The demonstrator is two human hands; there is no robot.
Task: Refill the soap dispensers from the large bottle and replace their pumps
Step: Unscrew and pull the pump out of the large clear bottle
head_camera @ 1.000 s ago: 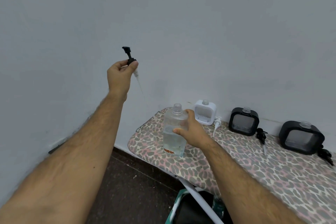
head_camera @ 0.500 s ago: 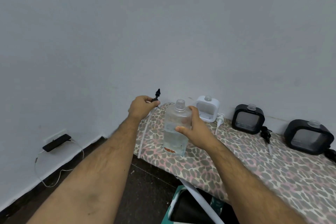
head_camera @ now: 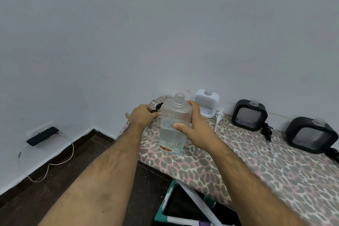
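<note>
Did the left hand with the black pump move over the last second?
Yes. The left hand, gripping the black pump, has come down from high against the wall to the ironing board edge, beside the large clear bottle.

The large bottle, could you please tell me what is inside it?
The large bottle holds clear liquid in roughly its lower half; its neck is open. The right hand covers part of its side.

Both bare forearms reaching forward from the lower edge of the view, converging toward the middle. Left hand (head_camera: 143,115) knuckles up, fingers curled and pinching a black pump (head_camera: 157,108). Right hand (head_camera: 196,124) just beside it, wrapped round the large bottle (head_camera: 173,126), thumb across the front, fingers behind.
</note>
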